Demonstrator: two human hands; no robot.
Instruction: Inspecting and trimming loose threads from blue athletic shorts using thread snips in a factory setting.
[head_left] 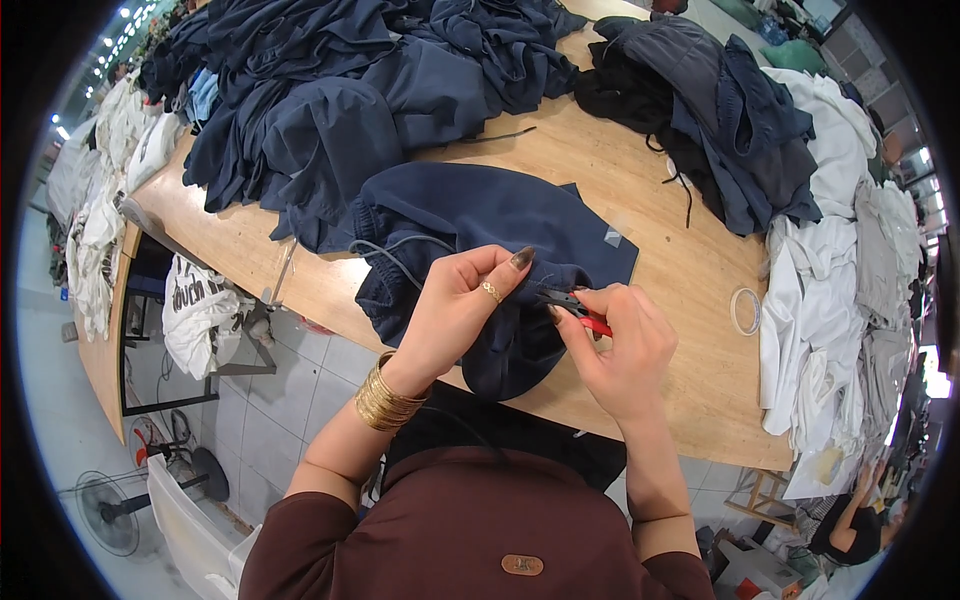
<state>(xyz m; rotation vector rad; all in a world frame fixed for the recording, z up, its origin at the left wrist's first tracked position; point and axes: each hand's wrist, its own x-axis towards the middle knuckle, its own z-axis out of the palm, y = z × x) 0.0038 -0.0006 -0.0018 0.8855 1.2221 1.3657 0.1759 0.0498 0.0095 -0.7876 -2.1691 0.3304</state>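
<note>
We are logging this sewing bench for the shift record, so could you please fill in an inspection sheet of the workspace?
Surface: wooden table, mostly covered.
Job's things: navy garment pinched by left hand; red-handled thread snips in right hand.
Clutter: pile of navy clothes, dark clothes heap, white clothes, tape roll.
Grippers: both hands closed on their items.
Cables: grey drawcord on the garment.
Surroundings: tiled floor, floor fan.
</note>
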